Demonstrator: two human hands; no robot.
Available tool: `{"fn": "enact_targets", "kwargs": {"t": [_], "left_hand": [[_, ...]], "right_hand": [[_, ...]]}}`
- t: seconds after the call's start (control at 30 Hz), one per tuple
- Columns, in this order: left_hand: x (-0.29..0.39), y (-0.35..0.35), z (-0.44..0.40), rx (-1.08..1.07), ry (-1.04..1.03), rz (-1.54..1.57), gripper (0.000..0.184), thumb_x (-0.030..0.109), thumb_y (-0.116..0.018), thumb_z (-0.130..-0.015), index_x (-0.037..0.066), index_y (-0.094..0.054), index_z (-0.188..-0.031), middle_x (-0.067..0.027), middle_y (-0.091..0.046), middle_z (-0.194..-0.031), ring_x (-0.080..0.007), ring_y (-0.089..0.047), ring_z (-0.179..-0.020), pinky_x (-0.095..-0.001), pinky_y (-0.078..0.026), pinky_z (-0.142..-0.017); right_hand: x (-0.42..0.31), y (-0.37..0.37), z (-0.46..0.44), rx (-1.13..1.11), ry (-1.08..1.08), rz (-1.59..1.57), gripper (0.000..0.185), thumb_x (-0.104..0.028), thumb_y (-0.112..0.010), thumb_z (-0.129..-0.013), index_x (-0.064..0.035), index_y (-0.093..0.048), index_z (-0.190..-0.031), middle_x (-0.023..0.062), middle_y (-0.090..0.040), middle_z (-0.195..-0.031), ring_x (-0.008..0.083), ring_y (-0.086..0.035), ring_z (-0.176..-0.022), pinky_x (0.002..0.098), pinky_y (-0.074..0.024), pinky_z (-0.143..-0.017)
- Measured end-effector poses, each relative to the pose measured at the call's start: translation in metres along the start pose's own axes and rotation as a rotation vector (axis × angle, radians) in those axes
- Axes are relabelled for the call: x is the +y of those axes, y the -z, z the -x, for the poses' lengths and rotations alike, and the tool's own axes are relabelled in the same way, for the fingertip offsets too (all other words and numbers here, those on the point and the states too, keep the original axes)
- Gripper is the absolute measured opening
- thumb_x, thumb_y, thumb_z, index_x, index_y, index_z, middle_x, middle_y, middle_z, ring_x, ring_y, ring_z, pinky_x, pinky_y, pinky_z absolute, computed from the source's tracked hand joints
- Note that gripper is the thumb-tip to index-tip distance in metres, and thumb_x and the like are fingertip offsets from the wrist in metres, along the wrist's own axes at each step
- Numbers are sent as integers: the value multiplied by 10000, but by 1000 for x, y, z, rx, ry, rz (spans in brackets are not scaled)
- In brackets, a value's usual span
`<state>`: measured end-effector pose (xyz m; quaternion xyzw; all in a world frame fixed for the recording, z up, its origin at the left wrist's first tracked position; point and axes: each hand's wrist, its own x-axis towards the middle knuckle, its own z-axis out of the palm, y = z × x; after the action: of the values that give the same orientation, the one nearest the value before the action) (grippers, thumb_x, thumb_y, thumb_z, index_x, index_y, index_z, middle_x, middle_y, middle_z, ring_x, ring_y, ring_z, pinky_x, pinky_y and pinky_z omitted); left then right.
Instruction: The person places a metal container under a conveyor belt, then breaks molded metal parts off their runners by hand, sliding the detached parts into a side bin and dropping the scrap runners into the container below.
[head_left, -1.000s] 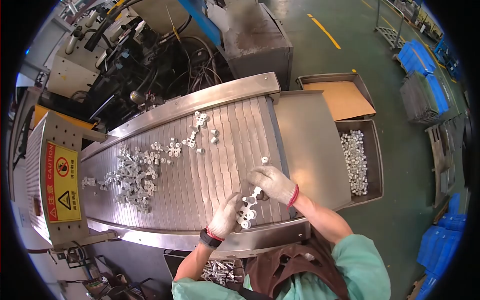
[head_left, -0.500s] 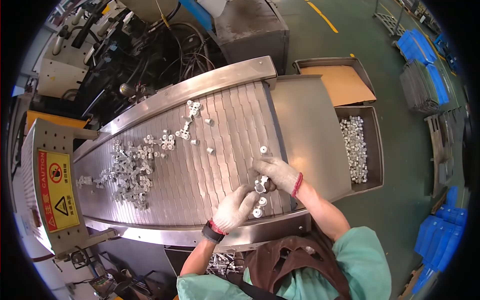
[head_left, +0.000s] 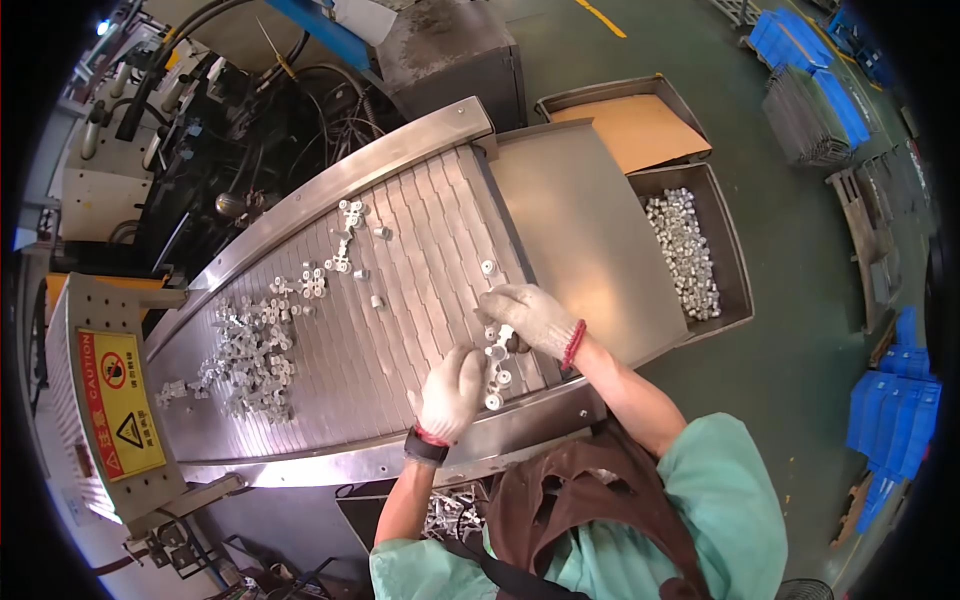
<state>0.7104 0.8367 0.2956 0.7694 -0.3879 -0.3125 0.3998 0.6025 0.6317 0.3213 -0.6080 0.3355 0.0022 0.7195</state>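
Note:
A branched metal casting [head_left: 497, 352] with round cup-like ends lies between my two gloved hands, low over the right end of the slatted conveyor [head_left: 430, 260]. My right hand [head_left: 535, 322] is closed on its upper part from the right, thumb beneath. On its left side my left hand [head_left: 450, 393] has curled fingers against it; the fingertips are partly hidden. Just above my right hand a small metal cap [head_left: 488, 267] sits loose on the slats. Further left lies a tangled heap of similar castings [head_left: 248, 355], with another branched casting [head_left: 345, 237] and several loose caps nearby.
A smooth metal sheet [head_left: 570, 220] slopes from the belt's end toward a bin [head_left: 742, 270] of small metal caps. Behind it stands a bin with cardboard [head_left: 640, 125]. A caution-labelled guard [head_left: 120, 400] spans the left end. Castings [head_left: 455, 512] fill a container below the front rail.
The view has shifted, so the conveyor and bins appear further left and higher. My left hand has turned more upright beside the casting; my right hand keeps its hold.

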Motion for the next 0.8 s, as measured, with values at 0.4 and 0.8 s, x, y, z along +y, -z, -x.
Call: {"fn": "enact_targets", "kwargs": {"t": [0.4, 0.8], "left_hand": [[-22, 14, -9, 151, 312, 584, 691, 596, -443, -1204, 19, -543, -1570, -188, -761, -1070, -276, -793, -873, -393, -630, -707], [-9, 5, -24, 744, 256, 1006, 517, 526, -657, -1152, 19, -654, -1057, -45, -601, -736, -119, -568, -558, -275, -435, -466]], "right_hand": [[39, -24, 39, 433, 394, -52, 403, -362, -657, -1177, 6, -755, -1308, 86, -811, -1100, 170, -762, -914, 329, -632, -808], [34, -77, 65, -30, 219, 371, 389, -362, -692, -1138, -15, -740, -1309, 148, -764, -879, 271, -775, -769, 436, -595, -694]]}}
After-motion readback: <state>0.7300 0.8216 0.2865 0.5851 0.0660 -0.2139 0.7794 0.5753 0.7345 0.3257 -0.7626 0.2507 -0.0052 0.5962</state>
